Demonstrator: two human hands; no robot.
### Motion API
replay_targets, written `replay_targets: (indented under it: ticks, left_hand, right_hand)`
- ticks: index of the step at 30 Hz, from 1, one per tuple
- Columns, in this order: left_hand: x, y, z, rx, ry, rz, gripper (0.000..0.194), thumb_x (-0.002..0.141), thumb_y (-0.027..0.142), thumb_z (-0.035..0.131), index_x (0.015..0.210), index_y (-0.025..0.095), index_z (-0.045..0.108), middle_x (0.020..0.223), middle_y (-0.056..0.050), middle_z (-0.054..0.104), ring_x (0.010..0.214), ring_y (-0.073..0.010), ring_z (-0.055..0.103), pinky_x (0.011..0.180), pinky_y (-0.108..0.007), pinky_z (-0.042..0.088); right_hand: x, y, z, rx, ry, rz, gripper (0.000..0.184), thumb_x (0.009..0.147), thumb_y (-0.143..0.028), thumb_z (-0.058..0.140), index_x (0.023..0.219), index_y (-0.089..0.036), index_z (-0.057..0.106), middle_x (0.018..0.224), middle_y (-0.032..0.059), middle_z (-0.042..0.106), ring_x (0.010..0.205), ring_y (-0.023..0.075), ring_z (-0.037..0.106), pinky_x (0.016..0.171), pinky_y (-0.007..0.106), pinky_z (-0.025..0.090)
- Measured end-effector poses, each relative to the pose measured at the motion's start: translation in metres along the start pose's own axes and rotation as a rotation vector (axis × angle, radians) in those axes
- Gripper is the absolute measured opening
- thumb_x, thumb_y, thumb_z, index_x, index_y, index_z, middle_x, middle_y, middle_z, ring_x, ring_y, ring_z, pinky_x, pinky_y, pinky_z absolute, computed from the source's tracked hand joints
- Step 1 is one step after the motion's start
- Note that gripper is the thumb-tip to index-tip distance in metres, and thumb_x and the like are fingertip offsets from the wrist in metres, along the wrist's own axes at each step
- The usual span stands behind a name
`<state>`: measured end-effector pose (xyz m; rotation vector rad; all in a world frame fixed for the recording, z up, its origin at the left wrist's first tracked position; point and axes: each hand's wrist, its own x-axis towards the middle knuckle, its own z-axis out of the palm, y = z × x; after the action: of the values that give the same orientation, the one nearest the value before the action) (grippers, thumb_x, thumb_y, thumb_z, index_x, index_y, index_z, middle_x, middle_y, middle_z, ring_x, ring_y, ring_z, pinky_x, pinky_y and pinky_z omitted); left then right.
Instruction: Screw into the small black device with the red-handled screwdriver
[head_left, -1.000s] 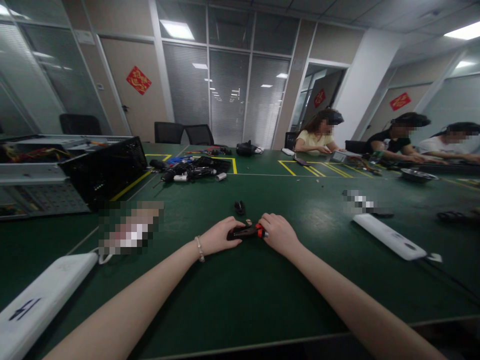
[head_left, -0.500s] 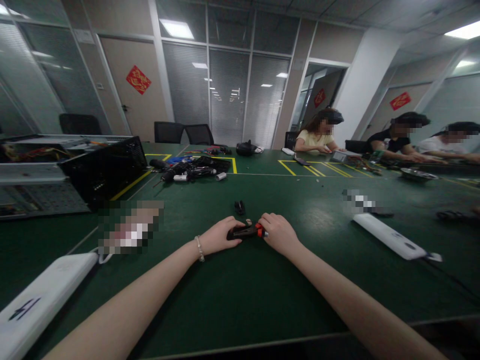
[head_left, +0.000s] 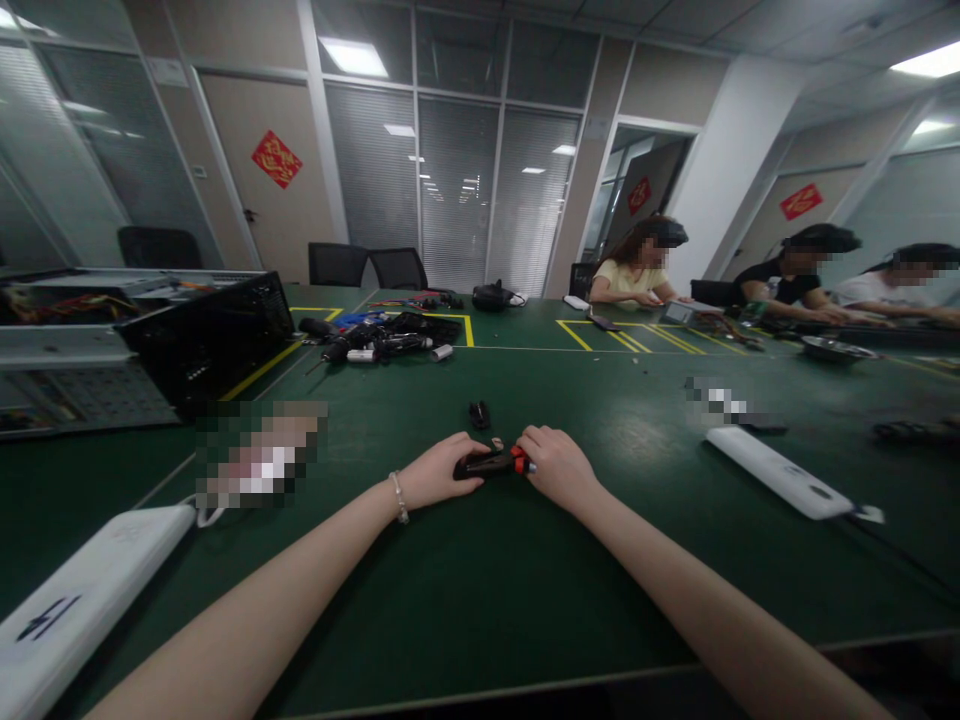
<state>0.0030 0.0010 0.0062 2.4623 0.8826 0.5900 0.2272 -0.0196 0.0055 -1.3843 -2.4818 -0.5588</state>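
Near the table's middle, my left hand (head_left: 439, 470) pinches a small black part (head_left: 484, 464) between thumb and fingers. Facing it, my right hand (head_left: 556, 464) is closed around a red-handled tool (head_left: 519, 460), whose end meets the right side of the black part. The tool's exact kind is hidden by my fingers. A pale little piece (head_left: 497, 443) shows just above the black part. Beyond my hands, a small black object (head_left: 478, 414) lies on the green tabletop (head_left: 480, 590).
An opened computer case (head_left: 217, 340) stands at the left. A pile of black parts and cables (head_left: 397, 332) lies farther back. White power banks (head_left: 97, 590) flank my forearms, the second one (head_left: 780, 472) at right. Several people in headsets sit at the far right.
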Motion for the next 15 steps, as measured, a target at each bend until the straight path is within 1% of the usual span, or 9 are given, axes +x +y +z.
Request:
replay_targets:
  ticks: [6, 15]
  left_hand:
    - [-0.0004, 0.0017, -0.0010, 0.007, 0.000, -0.004, 0.038, 0.074, 0.024, 0.060, 0.110, 0.021, 0.051, 0.099, -0.004, 0.051, 0.086, -0.0180, 0.051, 0.076, -0.031, 0.043]
    - [-0.0006, 0.0021, -0.0004, 0.002, 0.003, -0.001, 0.037, 0.073, 0.024, 0.060, 0.109, 0.021, 0.051, 0.098, -0.003, 0.051, 0.086, -0.0181, 0.052, 0.077, -0.031, 0.043]
  right_hand:
    - [0.0005, -0.0005, 0.0016, 0.013, 0.004, -0.008, 0.020, 0.069, -0.012, 0.052, 0.088, -0.014, 0.058, 0.088, 0.0064, 0.056, 0.076, 0.0161, 0.047, 0.068, 0.027, 0.034]
    - [0.0005, -0.0006, -0.0014, 0.013, 0.003, -0.002, 0.016, 0.071, -0.013, 0.052, 0.085, -0.014, 0.058, 0.087, 0.0064, 0.056, 0.075, 0.0158, 0.047, 0.066, 0.026, 0.033]
